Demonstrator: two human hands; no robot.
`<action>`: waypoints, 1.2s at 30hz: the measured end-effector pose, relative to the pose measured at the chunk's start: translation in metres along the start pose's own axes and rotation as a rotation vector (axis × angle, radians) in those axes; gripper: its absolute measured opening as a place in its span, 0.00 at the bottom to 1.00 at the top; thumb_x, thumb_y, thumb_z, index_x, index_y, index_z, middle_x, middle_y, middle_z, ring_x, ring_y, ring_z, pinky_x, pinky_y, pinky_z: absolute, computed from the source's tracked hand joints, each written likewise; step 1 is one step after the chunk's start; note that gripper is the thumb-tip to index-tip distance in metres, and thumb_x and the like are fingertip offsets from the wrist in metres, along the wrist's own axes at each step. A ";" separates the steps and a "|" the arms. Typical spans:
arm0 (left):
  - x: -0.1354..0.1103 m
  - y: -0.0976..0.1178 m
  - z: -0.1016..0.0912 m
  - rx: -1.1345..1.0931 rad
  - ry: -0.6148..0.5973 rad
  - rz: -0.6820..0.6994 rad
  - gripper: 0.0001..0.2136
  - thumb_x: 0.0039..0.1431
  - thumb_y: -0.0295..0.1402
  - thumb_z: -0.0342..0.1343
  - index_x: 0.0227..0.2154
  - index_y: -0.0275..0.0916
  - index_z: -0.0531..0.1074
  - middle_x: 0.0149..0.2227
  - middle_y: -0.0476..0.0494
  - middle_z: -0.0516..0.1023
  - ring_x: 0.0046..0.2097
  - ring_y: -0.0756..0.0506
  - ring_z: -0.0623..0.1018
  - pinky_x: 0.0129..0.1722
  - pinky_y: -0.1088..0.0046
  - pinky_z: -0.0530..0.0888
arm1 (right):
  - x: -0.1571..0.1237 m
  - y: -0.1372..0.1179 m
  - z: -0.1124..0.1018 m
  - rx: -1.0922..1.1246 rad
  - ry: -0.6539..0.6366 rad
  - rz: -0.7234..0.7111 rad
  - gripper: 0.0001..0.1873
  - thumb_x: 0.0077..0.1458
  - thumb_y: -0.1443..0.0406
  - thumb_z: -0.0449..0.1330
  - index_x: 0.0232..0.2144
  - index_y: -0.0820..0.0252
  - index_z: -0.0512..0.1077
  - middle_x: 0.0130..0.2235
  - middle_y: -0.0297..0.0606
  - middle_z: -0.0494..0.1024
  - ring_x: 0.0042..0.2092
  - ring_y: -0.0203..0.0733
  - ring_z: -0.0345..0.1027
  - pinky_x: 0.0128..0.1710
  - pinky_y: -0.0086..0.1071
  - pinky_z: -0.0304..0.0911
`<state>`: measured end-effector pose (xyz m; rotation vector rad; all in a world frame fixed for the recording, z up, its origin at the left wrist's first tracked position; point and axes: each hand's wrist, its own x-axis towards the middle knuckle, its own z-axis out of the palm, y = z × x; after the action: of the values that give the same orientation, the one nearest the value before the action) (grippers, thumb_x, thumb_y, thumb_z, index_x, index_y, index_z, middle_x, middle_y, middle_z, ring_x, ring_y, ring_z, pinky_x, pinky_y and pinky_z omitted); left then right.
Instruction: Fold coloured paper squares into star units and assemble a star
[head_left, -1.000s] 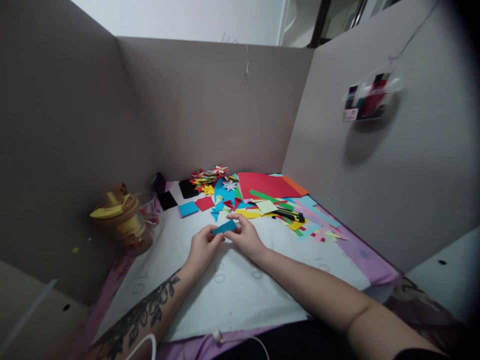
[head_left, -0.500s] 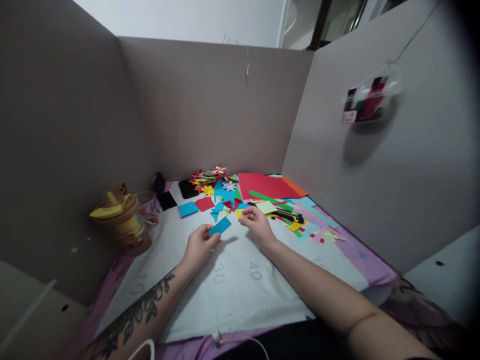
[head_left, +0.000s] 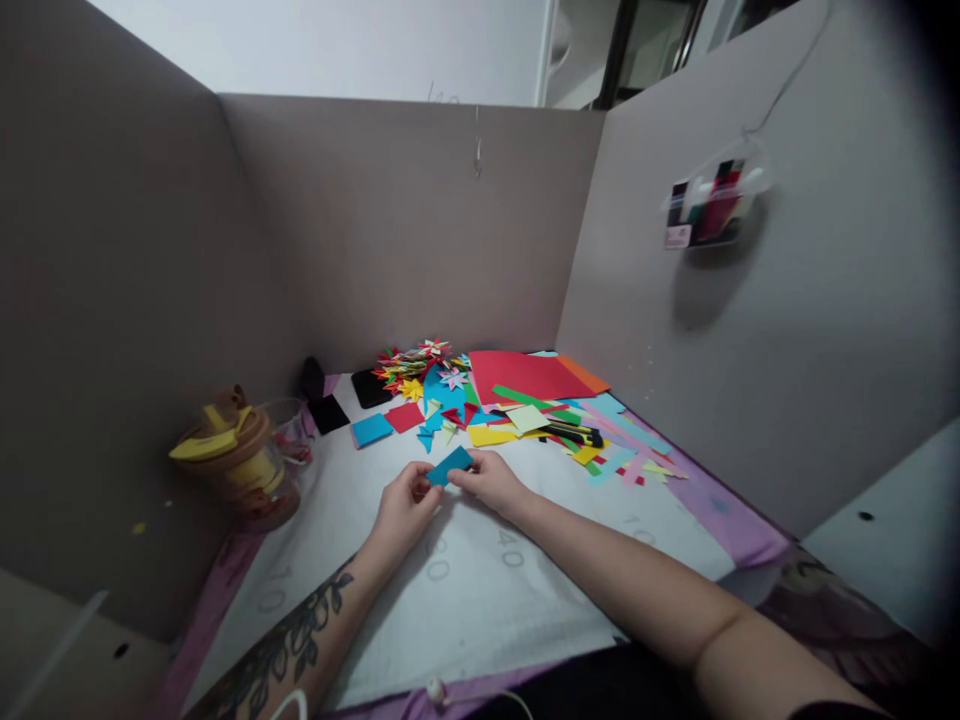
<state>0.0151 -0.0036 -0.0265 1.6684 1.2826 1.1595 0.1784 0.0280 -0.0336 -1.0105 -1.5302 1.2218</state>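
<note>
Between my two hands is a small blue paper rectangle [head_left: 450,466], held just above the white cloth. My left hand [head_left: 405,495] pinches its left end with the thumb in front. From the other side, my right hand [head_left: 491,482] grips the right end, its thumb on the near face. Just beyond lie small folded paper pieces in blue, red and pale green, with a red one [head_left: 459,415] among them. A stack of blue paper squares [head_left: 372,430] and a red paper square [head_left: 405,417] rest further left.
Folded paper stars [head_left: 411,389] pile up at the back. Large red sheets [head_left: 529,377], coloured strips and a black-and-yellow cutter [head_left: 574,433] lie to the right. A brown-lidded cup [head_left: 244,455] stands at left. Grey panels enclose three sides; a clear pouch [head_left: 712,205] hangs on the right one.
My right hand has moved left and nearer, from beside the yellow paper to the blue paper, and has taken hold of its right end. My left hand keeps its grip.
</note>
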 end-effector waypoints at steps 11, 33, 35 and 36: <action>-0.002 0.010 0.002 -0.077 0.114 0.005 0.11 0.49 0.35 0.56 0.35 0.38 0.65 0.23 0.54 0.68 0.25 0.52 0.69 0.26 0.78 0.65 | -0.001 0.000 0.018 0.216 0.038 0.043 0.12 0.40 0.60 0.64 0.24 0.65 0.73 0.23 0.32 0.72 0.26 0.34 0.61 0.29 0.29 0.56; -0.006 0.002 0.005 0.227 0.100 0.125 0.09 0.50 0.34 0.52 0.36 0.41 0.69 0.29 0.49 0.74 0.29 0.49 0.73 0.32 0.75 0.69 | 0.010 0.003 -0.025 0.228 -0.054 0.051 0.10 0.40 0.62 0.63 0.25 0.61 0.67 0.21 0.27 0.66 0.23 0.30 0.59 0.22 0.24 0.54; -0.007 0.001 0.004 0.234 0.119 0.125 0.09 0.50 0.34 0.52 0.35 0.41 0.70 0.31 0.48 0.76 0.32 0.48 0.74 0.34 0.74 0.70 | 0.010 0.004 -0.025 0.303 -0.078 0.134 0.11 0.38 0.64 0.63 0.26 0.61 0.67 0.23 0.29 0.70 0.25 0.33 0.65 0.23 0.25 0.57; -0.007 0.000 0.004 0.248 0.134 0.123 0.08 0.51 0.34 0.52 0.34 0.41 0.71 0.32 0.47 0.76 0.32 0.48 0.74 0.34 0.74 0.70 | 0.012 0.005 -0.025 0.355 -0.106 0.186 0.12 0.37 0.65 0.64 0.26 0.61 0.67 0.24 0.30 0.71 0.27 0.35 0.68 0.25 0.26 0.59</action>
<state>0.0179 -0.0109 -0.0292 1.8988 1.4742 1.2435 0.1995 0.0463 -0.0341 -0.8749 -1.2563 1.6334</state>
